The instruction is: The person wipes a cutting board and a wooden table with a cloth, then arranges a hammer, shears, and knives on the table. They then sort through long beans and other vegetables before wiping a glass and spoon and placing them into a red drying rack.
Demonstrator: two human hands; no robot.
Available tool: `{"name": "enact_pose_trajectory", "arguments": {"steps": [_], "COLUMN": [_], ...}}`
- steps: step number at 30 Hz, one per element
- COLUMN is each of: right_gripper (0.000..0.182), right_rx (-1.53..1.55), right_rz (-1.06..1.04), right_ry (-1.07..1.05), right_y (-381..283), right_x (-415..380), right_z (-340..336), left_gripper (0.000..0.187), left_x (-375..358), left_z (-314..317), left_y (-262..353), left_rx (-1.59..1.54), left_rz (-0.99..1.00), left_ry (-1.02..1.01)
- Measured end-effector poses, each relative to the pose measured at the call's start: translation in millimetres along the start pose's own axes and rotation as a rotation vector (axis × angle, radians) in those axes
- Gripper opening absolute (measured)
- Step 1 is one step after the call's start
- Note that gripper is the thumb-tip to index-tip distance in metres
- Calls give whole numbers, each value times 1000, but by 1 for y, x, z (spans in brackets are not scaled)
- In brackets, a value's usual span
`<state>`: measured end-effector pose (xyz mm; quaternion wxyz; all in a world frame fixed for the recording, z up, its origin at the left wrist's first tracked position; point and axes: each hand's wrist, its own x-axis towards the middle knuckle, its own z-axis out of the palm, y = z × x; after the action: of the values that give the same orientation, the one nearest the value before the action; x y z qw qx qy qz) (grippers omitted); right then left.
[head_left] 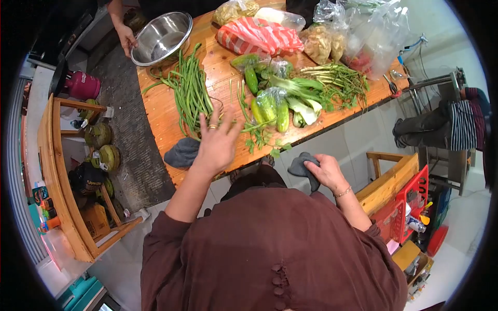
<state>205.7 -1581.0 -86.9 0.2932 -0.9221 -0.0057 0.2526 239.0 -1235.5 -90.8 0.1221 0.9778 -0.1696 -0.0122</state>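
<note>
My left hand is raised over the near part of the wooden table, its fingers spread and slightly blurred, holding nothing. Just beyond it lies a bundle of long green beans. A crumpled dark grey cloth rests on the table's near left corner, beside my left wrist. Off the table's near edge, my right hand pinches a second grey cloth, which hangs from the fingers. Bagged cucumbers, leafy bok choy and a bundle of rooted greens lie to the right of the beans.
Another person's hand touches a steel bowl at the far left corner. A red-striped plastic bag and several clear bags stand at the back. A wooden bench and red crate are on my right.
</note>
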Motion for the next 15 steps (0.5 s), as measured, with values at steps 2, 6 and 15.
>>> {"name": "enact_pose_trajectory", "arguments": {"steps": [2,6,15], "right_gripper": [34,48,50], "right_rx": [-34,107,598], "right_rz": [-82,-356,-311], "right_ry": [-9,116,184], "right_y": [-34,-78,-105], "right_x": [-8,-18,3], "right_z": [1,27,-14], "left_gripper": [41,35,29], "left_x": [-7,-28,-39], "left_z": [6,4,22], "left_y": [1,-9,-16], "left_rx": [39,-86,18], "left_rz": [37,35,-40], "left_ry": [-179,-73,-48]}}
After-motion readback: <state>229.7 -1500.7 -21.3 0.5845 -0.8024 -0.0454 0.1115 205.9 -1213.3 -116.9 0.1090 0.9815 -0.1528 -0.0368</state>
